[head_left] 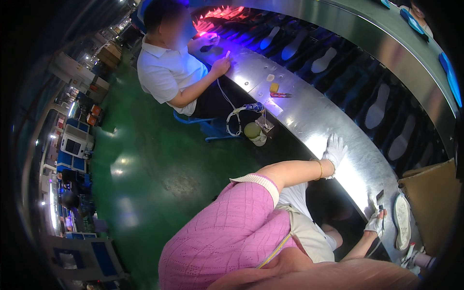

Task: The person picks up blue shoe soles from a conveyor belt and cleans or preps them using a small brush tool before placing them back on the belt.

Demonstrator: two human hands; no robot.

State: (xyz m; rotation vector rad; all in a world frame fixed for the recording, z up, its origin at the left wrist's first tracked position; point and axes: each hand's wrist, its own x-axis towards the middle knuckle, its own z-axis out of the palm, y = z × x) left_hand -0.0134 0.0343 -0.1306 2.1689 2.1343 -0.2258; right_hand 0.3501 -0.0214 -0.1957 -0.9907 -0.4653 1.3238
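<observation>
Here, a brush-like tool [380, 195] sits in the right hand [374, 223]

Glossy green floor [154, 179], curved steel workbench [307, 113], 1 blue chair [212, 129], red light [217, 19] at top, white strip light [52, 205] left

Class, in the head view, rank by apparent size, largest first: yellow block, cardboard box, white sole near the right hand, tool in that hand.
1. Cardboard box
2. White sole
Unsure: tool and yellow block look close in size, and the right hand partly hides the tool.
</observation>
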